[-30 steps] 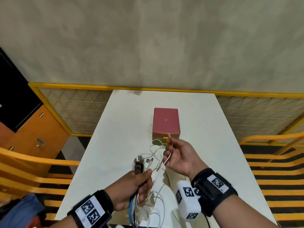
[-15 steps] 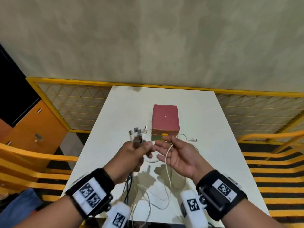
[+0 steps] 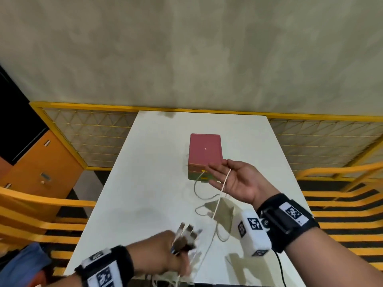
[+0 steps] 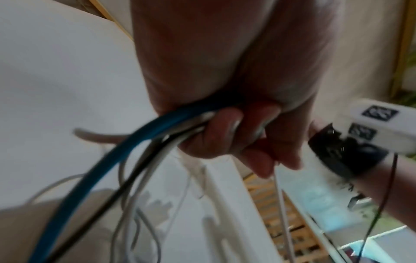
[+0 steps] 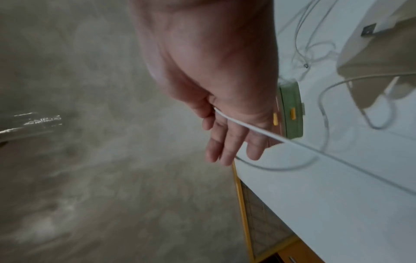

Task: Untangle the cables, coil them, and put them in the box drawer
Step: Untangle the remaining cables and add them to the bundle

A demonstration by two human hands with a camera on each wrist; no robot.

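White table (image 3: 145, 183), tangled pale cables (image 3: 209, 206)

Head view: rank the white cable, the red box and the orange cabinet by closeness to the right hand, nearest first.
1. White cable, draped across the right hand's open palm.
2. Red box, just beyond the fingertips.
3. Orange cabinet, off the table, far left.

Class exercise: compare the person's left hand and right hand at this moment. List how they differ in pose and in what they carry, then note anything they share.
1. The left hand is closed in a fist; the right hand is flat, fingers straight, palm up.
2. The left hand grips a bundle of cables, blue, black and white; the right hand has only one white cable running across its fingers.
3. The left hand is low and near; the right hand is raised, by the red box.

Shared: both wear black wristbands and are above the white table.
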